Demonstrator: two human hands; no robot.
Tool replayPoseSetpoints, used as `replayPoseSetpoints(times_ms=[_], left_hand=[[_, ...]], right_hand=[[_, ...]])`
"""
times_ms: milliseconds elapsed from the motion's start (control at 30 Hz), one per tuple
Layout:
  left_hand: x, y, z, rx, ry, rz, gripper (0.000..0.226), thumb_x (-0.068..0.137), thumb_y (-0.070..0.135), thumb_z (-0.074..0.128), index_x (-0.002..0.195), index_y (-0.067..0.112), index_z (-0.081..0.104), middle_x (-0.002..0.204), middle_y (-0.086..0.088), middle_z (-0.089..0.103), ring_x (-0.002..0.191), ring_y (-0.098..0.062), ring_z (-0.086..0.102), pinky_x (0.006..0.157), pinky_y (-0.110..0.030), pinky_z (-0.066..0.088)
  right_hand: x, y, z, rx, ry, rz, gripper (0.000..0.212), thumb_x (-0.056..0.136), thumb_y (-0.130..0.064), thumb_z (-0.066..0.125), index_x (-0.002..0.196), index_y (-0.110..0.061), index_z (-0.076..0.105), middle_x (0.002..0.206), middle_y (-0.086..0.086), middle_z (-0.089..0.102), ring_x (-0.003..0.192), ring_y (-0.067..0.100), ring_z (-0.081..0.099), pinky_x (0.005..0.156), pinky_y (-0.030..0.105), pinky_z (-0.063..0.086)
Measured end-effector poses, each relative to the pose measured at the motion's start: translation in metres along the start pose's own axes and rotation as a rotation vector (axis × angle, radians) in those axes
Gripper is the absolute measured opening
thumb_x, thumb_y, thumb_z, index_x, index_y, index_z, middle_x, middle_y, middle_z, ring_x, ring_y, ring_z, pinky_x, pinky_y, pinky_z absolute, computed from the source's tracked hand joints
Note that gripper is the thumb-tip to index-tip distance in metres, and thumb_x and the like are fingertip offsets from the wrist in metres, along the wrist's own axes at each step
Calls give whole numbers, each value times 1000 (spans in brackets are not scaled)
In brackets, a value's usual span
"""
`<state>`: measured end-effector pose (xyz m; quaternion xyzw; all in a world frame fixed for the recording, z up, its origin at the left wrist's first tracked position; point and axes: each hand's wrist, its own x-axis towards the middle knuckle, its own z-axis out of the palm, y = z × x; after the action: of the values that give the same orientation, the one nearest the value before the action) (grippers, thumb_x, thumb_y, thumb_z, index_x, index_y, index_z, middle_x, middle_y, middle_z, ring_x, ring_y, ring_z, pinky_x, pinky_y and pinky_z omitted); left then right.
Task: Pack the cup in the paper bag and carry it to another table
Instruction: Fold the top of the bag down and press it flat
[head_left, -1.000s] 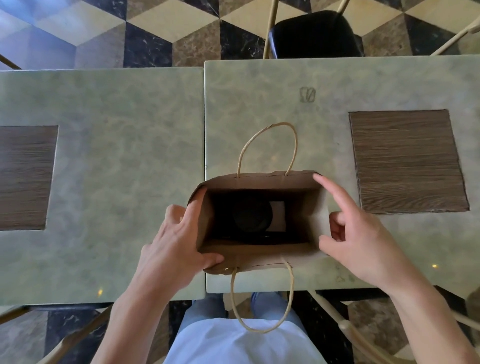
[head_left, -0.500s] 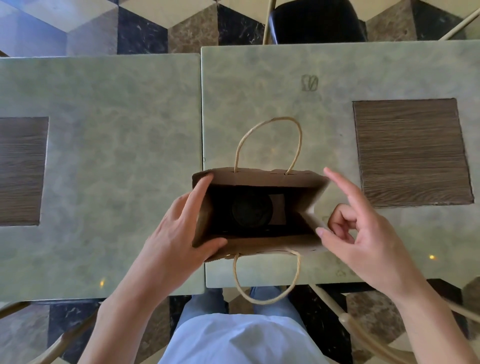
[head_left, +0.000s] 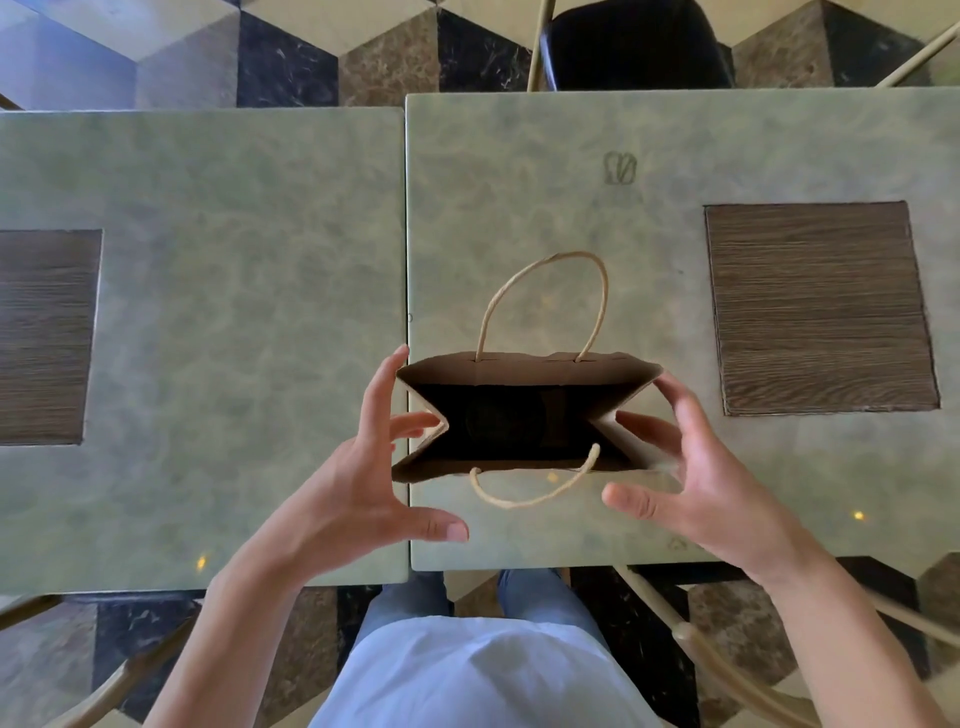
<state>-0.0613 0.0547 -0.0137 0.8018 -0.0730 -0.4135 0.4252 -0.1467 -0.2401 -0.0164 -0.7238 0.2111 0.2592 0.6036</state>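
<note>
Paper bag (head_left: 524, 370): upright on the right worktop (head_left: 519, 208), hard by its left edge and close to its near edge; mouth open upward, both side gussets folded inward so the opening narrows to a bow-tie shape.
Cup (head_left: 501, 422): inside the bag, only a dim dark round shape in the shadowed bottom; detail too dark to tell.
Far handle (head_left: 545, 291): twisted paper loop lying flat on the worktop beyond the bag's far rim.
Near handle (head_left: 530, 491): loop drooping over the near rim toward the worktop edge.
Left hand (head_left: 363, 478): spread wide at the bag's left side, clamped on nothing; index finger along the far-left corner, another fingertip pressing into the left gusset, thumb stretched out below the near-left corner, apart from the paper.
Right hand (head_left: 711, 483): likewise spread, fingers against the right gusset and far-right corner, thumb free below the near rim.
Left worktop (head_left: 208, 312): butted against the right one, a thin seam running just left of the bag; broad bare surface.
Wood insets: one dark panel on the right (head_left: 821, 309), well apart from the bag; another at the left edge (head_left: 44, 338).
Open room: bare worktop far of the bag and to both sides.
Chair (head_left: 634, 44): dark seat beyond the far edge.
</note>
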Motion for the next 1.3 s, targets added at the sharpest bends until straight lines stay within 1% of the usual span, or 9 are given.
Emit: replayPoseSetpoints(times_ms=[67, 167, 400, 600, 733, 900, 1000, 1167, 1300], left_hand=[[3, -7, 3, 25, 11, 12, 130, 54, 37, 93, 138, 62, -3, 120, 26, 54, 116, 12, 50, 99, -14, 36], [8, -16, 4, 31, 109, 48, 104, 69, 10, 86, 132, 57, 17, 108, 23, 65, 110, 6, 58, 93, -12, 43], [17, -17, 3, -13, 230, 95, 56, 80, 4, 75, 125, 27, 51, 101, 21, 71, 101, -2, 67, 93, -25, 51], [25, -15, 5, -92, 306, 6, 23, 84, 16, 75, 102, 29, 69, 95, 15, 76, 89, -4, 72, 85, -35, 56], [31, -17, 12, -202, 390, -46, 14, 87, 29, 70, 95, 41, 73, 102, -3, 70, 93, -13, 68, 78, -25, 50], [39, -23, 28, -255, 412, -212, 32, 87, 47, 65, 94, 18, 73, 105, -8, 60, 96, -23, 63, 85, -40, 50], [41, -25, 40, -296, 460, -250, 45, 82, 55, 63, 93, 12, 66, 103, -13, 62, 93, -29, 61, 77, -38, 48], [38, -16, 58, 86, 691, -81, 46, 90, 29, 66, 127, 16, 43, 120, -7, 37, 107, -21, 44, 90, -31, 39], [35, -19, 63, 724, 786, 298, 21, 94, 23, 61, 114, 17, 62, 118, -15, 52, 116, -33, 45, 103, -44, 36]], right_hand=[[2, 1, 3, -3, -19, -5, 125, 47, -56, 93, 145, -56, 15, 134, -22, 54, 129, -18, 44, 107, 17, 35], [6, 8, 4, -54, -10, -34, 119, 68, -18, 90, 152, -51, 13, 144, -14, 53, 134, -9, 46, 117, 36, 33], [18, 22, 3, -75, 98, -99, 75, 85, 2, 73, 142, -37, 43, 129, -10, 69, 124, 6, 62, 112, 47, 43], [25, 26, 4, -11, 120, -108, 30, 92, -8, 67, 115, -27, 65, 112, -13, 76, 109, 6, 70, 103, 32, 50], [30, 28, 7, -31, 149, -116, 16, 96, -19, 61, 108, -24, 70, 106, -15, 77, 100, 1, 71, 94, 20, 52], [36, 37, 20, -159, 358, -77, 26, 93, -38, 65, 97, -14, 72, 107, 8, 66, 87, 11, 66, 80, 19, 52], [39, 42, 30, -235, 481, -50, 43, 86, -50, 66, 95, -8, 63, 100, 8, 60, 91, 23, 62, 86, 40, 53], [34, 41, 44, -623, 696, -367, 38, 90, -22, 69, 120, -2, 58, 115, 15, 52, 106, 37, 54, 96, 42, 46], [31, 33, 52, -974, 568, -695, 32, 92, -20, 70, 118, -2, 69, 128, 16, 63, 117, 32, 61, 108, 50, 41]])
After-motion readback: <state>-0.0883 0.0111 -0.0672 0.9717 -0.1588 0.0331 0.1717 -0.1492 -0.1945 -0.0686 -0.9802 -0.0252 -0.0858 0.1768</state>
